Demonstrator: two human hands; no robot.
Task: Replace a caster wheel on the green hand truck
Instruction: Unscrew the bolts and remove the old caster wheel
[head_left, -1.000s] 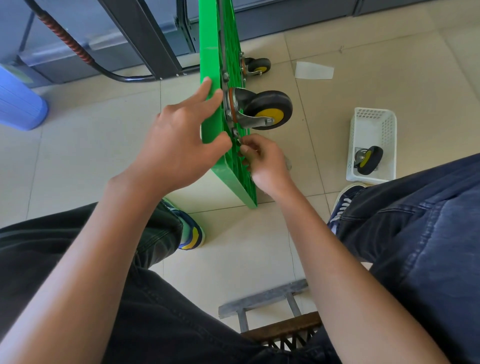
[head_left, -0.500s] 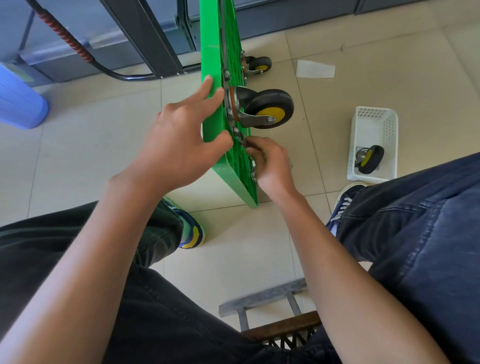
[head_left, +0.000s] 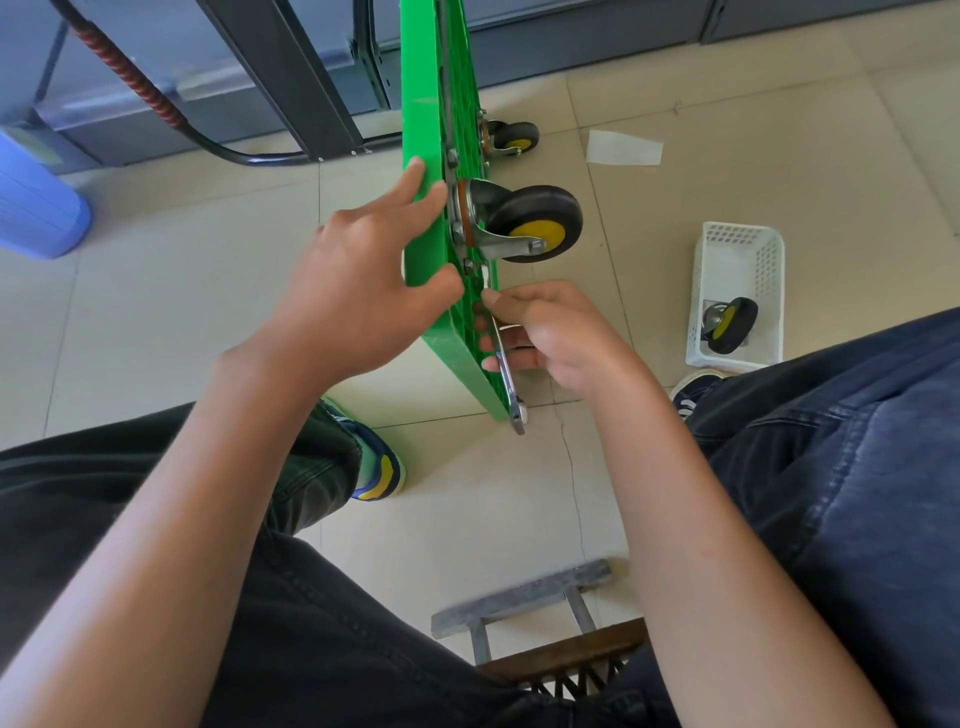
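Head view. Green hand truck (head_left: 423, 130) stood on edge on the tiled floor (head_left: 208, 249), deck running away from the body, between the two hands. Left hand (head_left: 358, 291) clasped over the near deck edge, fingers straight along the flat face, thumb hooked round toward the ribbed underside. Right hand (head_left: 545, 332) just right of that edge, fingers curled round the shank of a metal wrench (head_left: 506, 371); upper wrench end up at a bolt by the caster plate, lower end poking out below the hand, past the deck corner. Caster wheel (head_left: 535, 223), black with yellow hub, bolted to the underside just beyond the right hand, sticking out to the right. Second small caster (head_left: 511, 136) farther beyond, near the floor. Well to the right of the right hand, white basket (head_left: 737, 249) on the floor with a loose caster (head_left: 730, 325) lying inside. Scrap of paper (head_left: 623, 148) on the floor past the mounted caster. Blue bin (head_left: 36, 208) far out left of the left hand. Dark trouser legs at both lower sides, one shoe (head_left: 376, 462) below the left hand.
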